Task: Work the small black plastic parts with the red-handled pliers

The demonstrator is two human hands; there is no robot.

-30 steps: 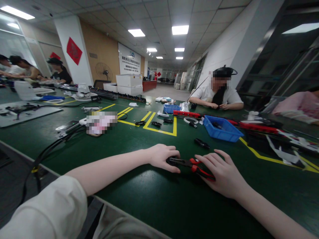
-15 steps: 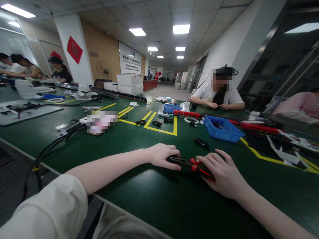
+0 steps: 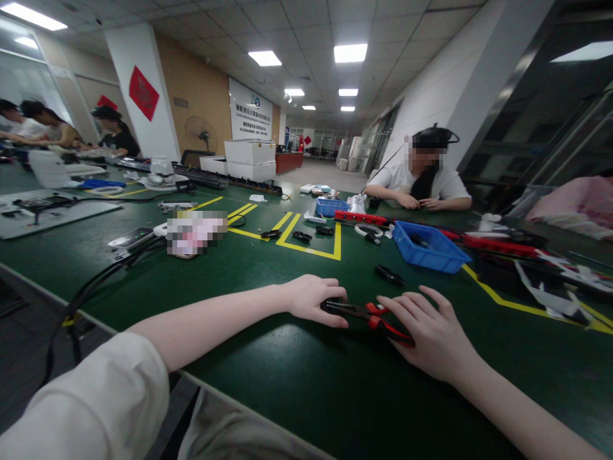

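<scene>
A pair of pliers (image 3: 366, 314) with red and black handles lies on the green table (image 3: 297, 377) between my hands. My left hand (image 3: 313, 299) is curled around the dark jaw end, thumb and fingers pinched on it. My right hand (image 3: 428, 332) rests over the red handles, fingers bent and pressing on them. A small black part (image 3: 389, 275) lies just beyond the pliers, untouched.
A blue bin (image 3: 428, 248) stands behind my right hand, a smaller blue bin (image 3: 330, 207) farther back. Yellow tape lines (image 3: 306, 249) mark the table. Black cables (image 3: 100, 278) run off the left edge. A person (image 3: 421, 182) sits across; others work at far left.
</scene>
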